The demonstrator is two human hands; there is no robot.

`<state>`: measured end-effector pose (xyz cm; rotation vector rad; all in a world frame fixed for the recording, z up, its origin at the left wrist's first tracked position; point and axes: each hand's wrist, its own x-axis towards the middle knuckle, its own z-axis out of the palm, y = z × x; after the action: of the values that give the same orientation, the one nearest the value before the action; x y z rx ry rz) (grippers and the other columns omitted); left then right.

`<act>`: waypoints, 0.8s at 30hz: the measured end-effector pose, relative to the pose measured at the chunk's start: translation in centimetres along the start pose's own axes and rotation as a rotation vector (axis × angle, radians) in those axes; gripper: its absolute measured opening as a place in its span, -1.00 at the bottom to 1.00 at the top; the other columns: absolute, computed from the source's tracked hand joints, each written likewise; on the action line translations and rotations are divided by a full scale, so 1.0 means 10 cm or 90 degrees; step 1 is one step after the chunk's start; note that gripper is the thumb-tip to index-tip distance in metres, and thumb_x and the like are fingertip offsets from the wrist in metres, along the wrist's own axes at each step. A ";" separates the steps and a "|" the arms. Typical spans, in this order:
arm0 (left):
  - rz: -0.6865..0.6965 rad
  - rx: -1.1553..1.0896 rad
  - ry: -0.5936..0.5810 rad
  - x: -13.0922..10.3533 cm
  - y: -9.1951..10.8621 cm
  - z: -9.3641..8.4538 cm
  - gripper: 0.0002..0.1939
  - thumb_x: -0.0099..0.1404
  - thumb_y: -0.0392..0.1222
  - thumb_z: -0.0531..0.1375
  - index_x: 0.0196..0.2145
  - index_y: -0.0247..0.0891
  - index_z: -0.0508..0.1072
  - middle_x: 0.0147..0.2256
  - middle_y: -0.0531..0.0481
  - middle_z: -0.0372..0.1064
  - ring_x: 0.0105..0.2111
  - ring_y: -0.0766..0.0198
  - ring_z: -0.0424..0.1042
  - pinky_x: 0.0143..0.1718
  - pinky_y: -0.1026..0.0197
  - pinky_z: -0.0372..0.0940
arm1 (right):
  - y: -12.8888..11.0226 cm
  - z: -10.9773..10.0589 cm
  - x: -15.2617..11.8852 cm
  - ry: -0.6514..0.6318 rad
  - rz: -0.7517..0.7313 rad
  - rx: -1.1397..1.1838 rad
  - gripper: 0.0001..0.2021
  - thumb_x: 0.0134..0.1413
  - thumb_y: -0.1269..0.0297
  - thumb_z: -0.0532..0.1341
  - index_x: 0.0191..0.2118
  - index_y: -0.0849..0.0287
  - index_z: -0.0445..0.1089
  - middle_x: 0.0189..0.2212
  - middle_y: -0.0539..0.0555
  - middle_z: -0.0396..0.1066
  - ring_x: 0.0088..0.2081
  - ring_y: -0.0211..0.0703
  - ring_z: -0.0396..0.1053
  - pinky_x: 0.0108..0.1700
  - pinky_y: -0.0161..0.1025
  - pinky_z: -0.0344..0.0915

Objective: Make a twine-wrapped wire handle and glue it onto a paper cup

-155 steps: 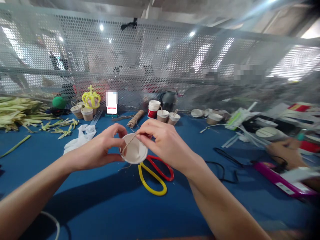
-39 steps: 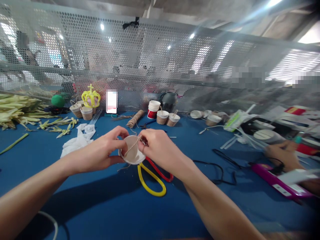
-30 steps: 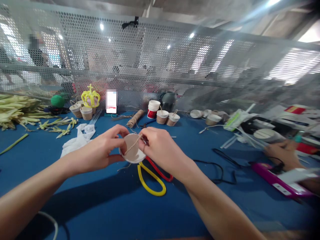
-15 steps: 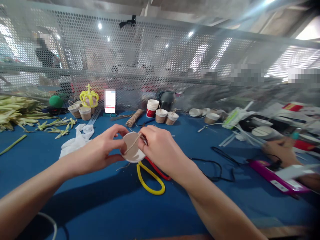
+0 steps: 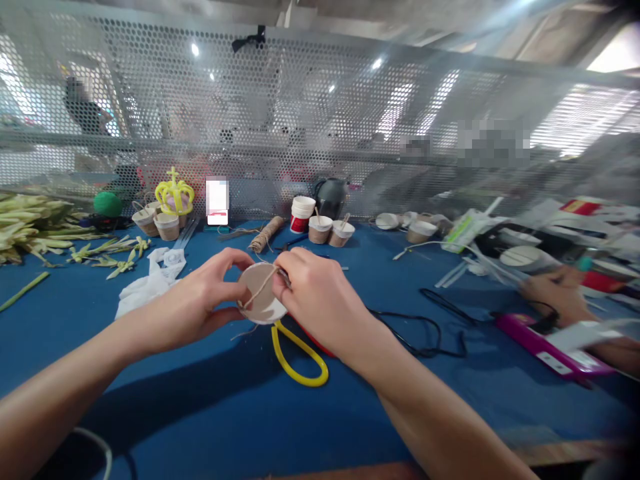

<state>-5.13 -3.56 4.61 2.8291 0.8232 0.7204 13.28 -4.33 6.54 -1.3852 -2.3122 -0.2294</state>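
Note:
A small paper cup (image 5: 273, 311) is tilted so that its open mouth faces me. My left hand (image 5: 213, 290) grips it at the left rim, with fingers closed around the wall. A strand of twine (image 5: 260, 289) crosses the cup's mouth, from the left fingers to the right rim. There my right hand (image 5: 317, 287) is closed, pinching the twine against the rim; its fingertips are partly hidden. Under the cup lie scissors with a yellow loop handle (image 5: 303, 381) and a red one, largely covered by my right hand.
Behind my hands are a roll of twine (image 5: 267, 233), twine-wrapped cups (image 5: 320, 232), a red-and-white cup stack (image 5: 302, 217) and a phone (image 5: 218, 200). White cloth (image 5: 147, 287) lies left. At right, a co-worker's hand (image 5: 555, 293) is near a purple power strip (image 5: 555, 347) and black cable (image 5: 425, 323).
The view has shifted slightly. Both hands keep nearly the same hold on the cup and twine, and the twine's left end at the rim shows a little more.

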 end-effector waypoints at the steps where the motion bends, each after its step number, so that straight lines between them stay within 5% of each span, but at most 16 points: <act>1: -0.003 0.000 -0.003 0.00 0.00 0.00 -0.92 0.18 -0.32 0.07 -0.38 -0.24 0.35 -0.08 -0.11 0.09 -0.11 0.19 0.22 -0.12 0.12 0.22 | 0.00 0.00 0.00 -0.002 -0.002 -0.001 -0.92 -0.05 0.49 0.08 -0.48 0.26 0.29 -0.52 0.05 0.27 -0.52 -0.27 0.20 -0.49 -0.30 -0.04; 13: -0.036 -0.030 -0.016 0.00 0.01 -0.01 -0.93 0.19 -0.27 0.07 -0.32 -0.25 0.30 -0.07 -0.11 0.08 -0.10 0.22 0.21 -0.11 0.18 0.21 | 0.03 0.00 0.05 -0.040 0.012 0.059 -0.91 -0.07 0.50 0.08 -0.51 0.25 0.27 -0.53 0.05 0.30 -0.51 -0.28 0.20 -0.47 -0.33 0.03; 17: -0.053 -0.068 0.011 -0.01 0.00 -0.06 -0.66 0.13 -0.24 0.16 -0.12 -0.21 0.22 -0.05 -0.12 0.12 -0.07 0.20 0.21 -0.08 0.17 0.21 | 0.06 -0.02 0.09 -0.064 0.031 0.104 -0.89 -0.11 0.51 0.10 -0.56 0.25 0.25 -0.55 0.04 0.31 -0.54 -0.32 0.19 -0.50 -0.36 0.05; 21: -0.097 -0.180 0.177 -0.01 -0.05 -0.14 -0.76 0.07 -0.18 0.21 -0.29 -0.27 0.30 -0.20 -0.10 0.28 -0.16 0.22 0.29 -0.13 0.18 0.24 | 0.09 0.00 0.12 -0.065 0.057 0.112 -0.89 -0.12 0.50 0.10 -0.58 0.25 0.26 -0.60 0.03 0.32 -0.57 -0.32 0.19 -0.52 -0.36 0.04; 24: -0.266 -0.262 0.323 0.01 -0.13 -0.12 -0.84 0.08 -0.15 0.17 -0.50 -0.30 0.29 -0.48 0.01 0.34 -0.45 0.32 0.35 -0.40 0.29 0.29 | 0.14 0.05 0.13 -0.056 0.075 0.121 -0.90 -0.13 0.47 0.11 -0.58 0.25 0.28 -0.62 0.03 0.33 -0.58 -0.32 0.19 -0.53 -0.37 0.03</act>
<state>-6.24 -2.43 5.44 2.0411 1.1254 1.3654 13.82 -2.41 6.55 -1.4546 -2.2456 0.0871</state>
